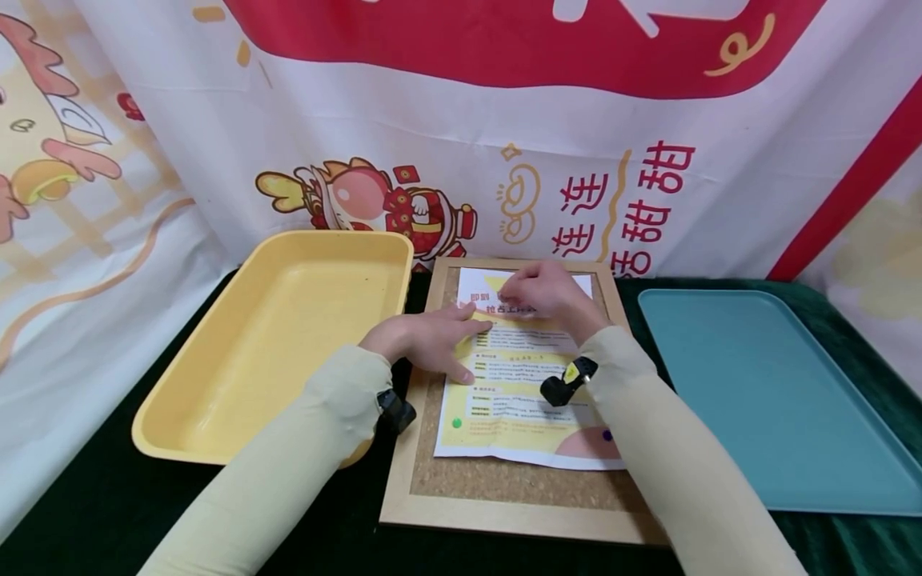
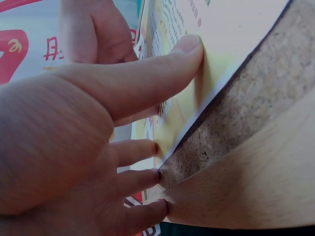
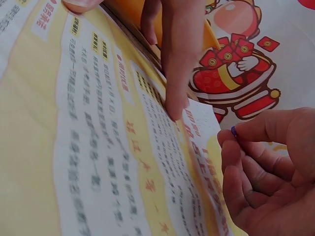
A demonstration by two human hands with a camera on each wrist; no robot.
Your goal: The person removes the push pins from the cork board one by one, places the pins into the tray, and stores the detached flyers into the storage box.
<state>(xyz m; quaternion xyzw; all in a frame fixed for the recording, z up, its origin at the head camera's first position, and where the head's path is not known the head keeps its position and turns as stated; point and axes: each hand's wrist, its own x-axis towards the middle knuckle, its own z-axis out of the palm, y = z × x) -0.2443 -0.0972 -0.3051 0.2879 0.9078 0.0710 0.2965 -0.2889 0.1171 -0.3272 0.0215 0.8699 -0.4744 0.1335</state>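
Observation:
A yellow and white printed sheet (image 1: 519, 376) lies on a cork board (image 1: 504, 484) with a light wooden frame. My left hand (image 1: 435, 336) rests spread over the sheet's left side, its thumb (image 2: 184, 46) and fingertips touching the paper and the board's edge. Above the upper part of the sheet is my right hand (image 1: 551, 296). In the right wrist view its thumb and index finger pinch a small purple pushpin (image 3: 234, 131), mostly hidden by the fingertips. A green pushpin (image 1: 457, 422) sits at the sheet's lower left, and a dark purple pushpin (image 1: 607, 436) at its lower right.
To the left of the board stands a deep yellow tray (image 1: 317, 296), close to my left forearm. A flat blue-green tray (image 1: 778, 400) lies on the right. A dark green cloth (image 1: 65, 512) covers the table, and a printed white curtain (image 1: 446, 104) hangs behind.

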